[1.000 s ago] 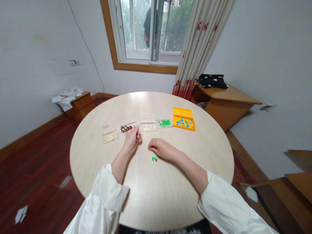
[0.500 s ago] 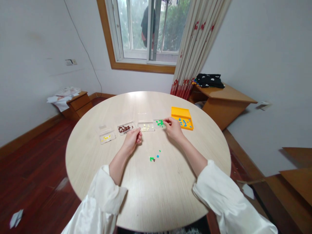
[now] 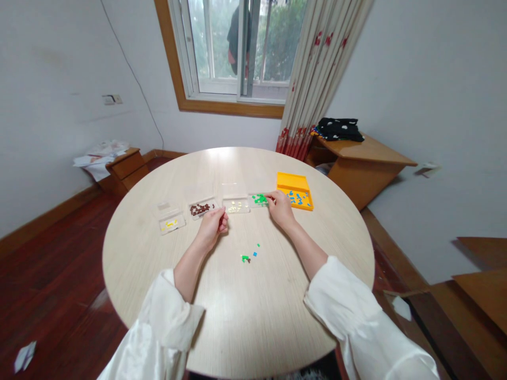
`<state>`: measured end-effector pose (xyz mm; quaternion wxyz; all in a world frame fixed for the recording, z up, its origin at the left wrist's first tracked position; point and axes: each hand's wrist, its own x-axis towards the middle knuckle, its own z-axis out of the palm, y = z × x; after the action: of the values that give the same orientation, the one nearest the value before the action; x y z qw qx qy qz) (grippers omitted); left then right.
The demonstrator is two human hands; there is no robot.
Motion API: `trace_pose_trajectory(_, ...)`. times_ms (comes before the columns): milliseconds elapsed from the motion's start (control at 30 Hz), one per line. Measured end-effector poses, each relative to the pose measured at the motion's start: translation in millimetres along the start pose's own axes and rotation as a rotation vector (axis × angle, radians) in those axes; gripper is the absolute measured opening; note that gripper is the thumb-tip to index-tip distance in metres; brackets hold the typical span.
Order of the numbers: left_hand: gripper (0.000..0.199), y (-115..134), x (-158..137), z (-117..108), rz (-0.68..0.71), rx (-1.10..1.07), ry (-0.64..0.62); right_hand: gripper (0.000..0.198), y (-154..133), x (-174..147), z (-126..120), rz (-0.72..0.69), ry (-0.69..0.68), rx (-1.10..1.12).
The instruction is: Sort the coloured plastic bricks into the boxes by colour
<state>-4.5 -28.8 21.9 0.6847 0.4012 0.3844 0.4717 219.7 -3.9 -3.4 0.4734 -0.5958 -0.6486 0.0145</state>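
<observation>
My left hand (image 3: 213,227) is closed, thumb against the fingers, just in front of the clear boxes; whatever it pinches is too small or hidden to make out. At the right edge of a clear box with green toy bricks (image 3: 259,199), my right hand (image 3: 282,208) has its fingertips pressed together, and I cannot see what lies between them. Between my forearms lie a small cluster of green and brown bricks (image 3: 245,258), a blue piece (image 3: 255,254) and a tiny green piece (image 3: 259,245).
Clear boxes hold yellow pieces (image 3: 169,224), dark brown pieces (image 3: 201,208) and cream pieces (image 3: 236,206). An open orange case (image 3: 293,181) with blue pieces stands right of my right hand. All rest on a round wooden table (image 3: 245,327).
The view has shifted slightly. My right hand stays at the green bricks with small finger movement; my left hand keeps its closed pose. The loose bricks lie as before.
</observation>
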Motion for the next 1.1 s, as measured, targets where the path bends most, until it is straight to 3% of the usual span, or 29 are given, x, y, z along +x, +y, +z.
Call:
trace_pose_trajectory(467, 0.032, -1, 1, -3, 0.008, -0.019, 0.005, 0.027, 2, -1, -6, 0.064, 0.109, 0.106)
trace_pose_trajectory(533, 0.032, 0, 1, -3, 0.012, -0.012, 0.007, 0.024, -6, -8, -13, 0.041, 0.019, 0.117)
trace_pose_trajectory(700, 0.035, -1, 1, -3, 0.029, 0.051, 0.0, 0.017, -34, -51, -38, -0.026, -0.445, 0.184)
trace_pose_trajectory(767, 0.036, -1, -1, -4, 0.042, 0.133, -0.035, 0.019, -44, -68, -48, -0.077, -0.544, 0.206)
trace_pose_trajectory(867, 0.032, 0, -6, -4, 0.107, 0.365, -0.167, 0.024, -56, -82, -55, -0.101, -0.612, 0.208)
trace_pose_trajectory(967, 0.021, 4, -12, -5, 0.131, 0.644, -0.415, 0.025, -62, -84, -53, -0.129, -0.657, 0.18)
trace_pose_trajectory(1100, 0.024, 10, -18, -6, 0.157, 0.927, -0.711, 0.019, -63, -83, -47, -0.136, -0.644, 0.163)
